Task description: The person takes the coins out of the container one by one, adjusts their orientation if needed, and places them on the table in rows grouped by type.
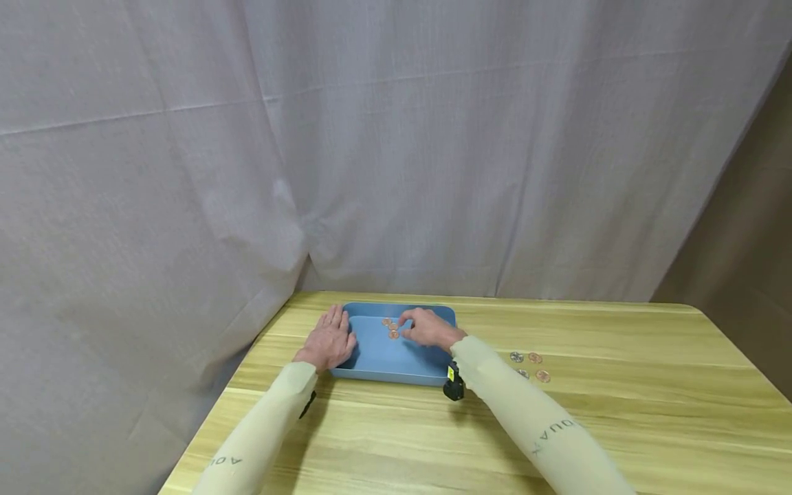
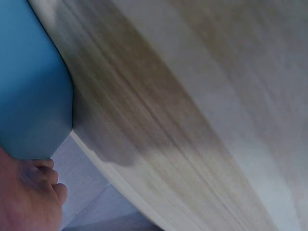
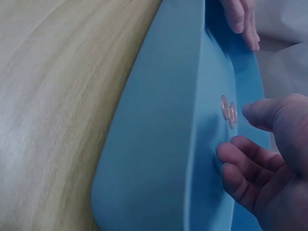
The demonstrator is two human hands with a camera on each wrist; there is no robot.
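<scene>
A person is moving coins into a blue tray (image 1: 377, 361). The right hand (image 1: 427, 328), fingers loosely curled and seemingly empty, is hovering over copper coins (image 1: 391, 328) at the tray's twelve o'clock. The left hand (image 1: 329, 339), fingers straight, is steadying its nine o'clock rim. Loose coins (image 1: 531, 366) are waiting at three o'clock, likely calling for a pinch next.

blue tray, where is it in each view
Head: blue tray sits left of centre on the table, between both hands.
Left wrist: its outer wall fills the upper left.
Right wrist: it runs down the middle.
Shared landmark: the wooden table.

Coins (image 1: 391, 327) too small to identify
</scene>
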